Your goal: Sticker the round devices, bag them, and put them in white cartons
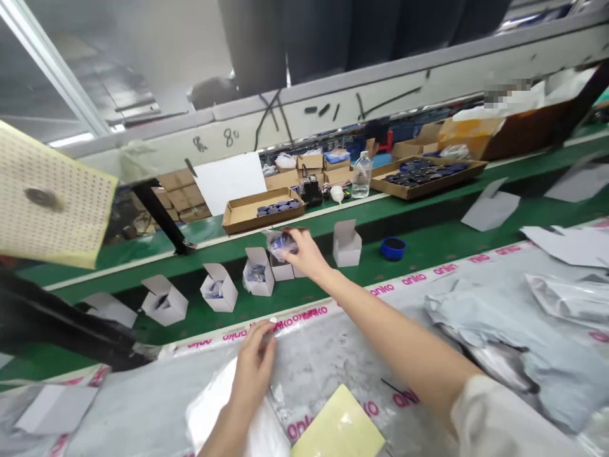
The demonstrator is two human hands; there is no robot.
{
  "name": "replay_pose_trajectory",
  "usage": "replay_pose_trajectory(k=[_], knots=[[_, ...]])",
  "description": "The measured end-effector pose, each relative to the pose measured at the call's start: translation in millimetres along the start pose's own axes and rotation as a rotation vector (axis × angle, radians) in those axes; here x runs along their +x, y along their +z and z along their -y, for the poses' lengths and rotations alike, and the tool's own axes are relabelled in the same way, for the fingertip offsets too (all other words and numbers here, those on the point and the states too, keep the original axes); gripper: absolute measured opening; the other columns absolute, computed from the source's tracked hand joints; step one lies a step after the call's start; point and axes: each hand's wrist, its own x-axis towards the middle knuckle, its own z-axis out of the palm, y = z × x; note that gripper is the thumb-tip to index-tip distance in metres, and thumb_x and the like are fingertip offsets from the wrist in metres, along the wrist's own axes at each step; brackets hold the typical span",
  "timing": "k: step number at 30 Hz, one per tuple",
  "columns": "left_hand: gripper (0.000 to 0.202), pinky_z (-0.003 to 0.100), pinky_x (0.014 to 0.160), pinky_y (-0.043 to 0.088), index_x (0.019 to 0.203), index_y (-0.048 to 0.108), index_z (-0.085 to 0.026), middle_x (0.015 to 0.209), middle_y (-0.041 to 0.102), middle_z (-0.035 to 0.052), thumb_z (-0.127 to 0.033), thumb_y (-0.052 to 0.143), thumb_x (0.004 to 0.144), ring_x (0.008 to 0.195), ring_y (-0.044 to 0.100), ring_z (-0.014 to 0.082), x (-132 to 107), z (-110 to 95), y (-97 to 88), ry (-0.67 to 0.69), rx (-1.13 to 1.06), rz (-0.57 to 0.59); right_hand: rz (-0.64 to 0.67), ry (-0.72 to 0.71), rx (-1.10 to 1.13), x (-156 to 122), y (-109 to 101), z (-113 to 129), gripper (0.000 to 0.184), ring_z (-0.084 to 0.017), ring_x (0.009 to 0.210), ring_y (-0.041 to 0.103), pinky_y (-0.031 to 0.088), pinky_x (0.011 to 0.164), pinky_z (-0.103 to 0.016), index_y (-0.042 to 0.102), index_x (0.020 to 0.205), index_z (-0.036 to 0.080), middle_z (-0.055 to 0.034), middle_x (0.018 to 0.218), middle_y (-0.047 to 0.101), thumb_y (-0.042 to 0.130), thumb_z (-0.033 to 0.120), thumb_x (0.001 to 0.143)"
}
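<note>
My right hand (308, 254) reaches over the green conveyor belt, its fingers closed on a round blue item in a clear plastic bag (280, 244). The bagged item is just above a small white box (282, 271), partly hidden by the hand. To its left on the belt stand more open white boxes (259, 279) with bagged blue items inside. At the near edge of the table rests my left hand (254, 365), fingers loosely bent with a gap between thumb and forefinger. Its wrist lies over white plastic bags (214, 406). A small white spot shows at its fingertip.
A bare blue round item (393, 248) and an open white box (347, 244) are farther right on the belt. Beyond it stand cardboard trays (238, 219) with round items and a clear bottle (362, 174). A yellow card (340, 425) lies nearby; a beam (333, 105) crosses above.
</note>
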Motion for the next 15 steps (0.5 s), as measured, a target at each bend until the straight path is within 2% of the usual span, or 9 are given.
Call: replay_pose_trajectory(k=[3, 5, 9, 12, 15], knots=[[0.031, 0.038, 0.091, 0.057, 0.12, 0.068, -0.021, 0.137, 0.061, 0.0158, -0.033, 0.048, 0.098, 0.126, 0.061, 0.0273, 5, -9, -1.5, 0.041, 0.126, 0.023, 0.076, -0.068, -0.099, 15, 5, 0, 0.056, -0.029, 0.126, 0.057, 0.051, 0.101, -0.04, 0.053, 0.14, 0.022, -0.0134, 0.138, 0.057, 0.071, 0.019, 0.087], [0.033, 0.043, 0.099, 0.055, 0.123, 0.067, -0.02, 0.141, 0.059, 0.016, -0.029, 0.048, 0.097, 0.13, 0.059, 0.0279, 16, -15, 0.2, 0.075, 0.25, 0.044, 0.128, -0.109, -0.177, 17, 7, 2, 0.053, -0.029, 0.126, 0.057, 0.052, 0.1, -0.043, 0.053, 0.14, 0.021, -0.0122, 0.137, 0.058, 0.071, 0.023, 0.09], [0.042, 0.051, 0.12, 0.038, 0.13, 0.062, -0.015, 0.148, 0.055, 0.0175, -0.019, 0.051, 0.09, 0.141, 0.05, 0.0298, 59, -24, 13.6, 0.134, 0.464, 0.124, 0.208, -0.138, -0.343, 18, 11, 12, 0.041, -0.029, 0.123, 0.058, 0.051, 0.101, -0.052, 0.058, 0.134, 0.018, -0.0112, 0.136, 0.059, 0.067, 0.035, 0.097], [0.053, 0.054, 0.123, 0.032, 0.137, 0.056, -0.009, 0.155, 0.045, 0.0228, -0.014, 0.056, 0.084, 0.147, 0.041, 0.0351, 93, -23, 29.1, 0.121, 0.497, 0.122, 0.278, -0.148, -0.446, 22, 16, 23, 0.037, -0.028, 0.119, 0.061, 0.052, 0.101, -0.052, 0.061, 0.128, 0.017, -0.0107, 0.133, 0.061, 0.066, 0.037, 0.098], [0.069, 0.058, 0.123, 0.029, 0.146, 0.046, -0.007, 0.16, 0.035, 0.0256, -0.012, 0.059, 0.078, 0.152, 0.03, 0.0386, 113, -21, 44.1, 0.112, 0.506, 0.114, 0.351, -0.145, -0.525, 28, 20, 33, 0.034, -0.027, 0.118, 0.062, 0.053, 0.1, -0.051, 0.063, 0.125, 0.016, -0.0108, 0.131, 0.062, 0.066, 0.037, 0.098]])
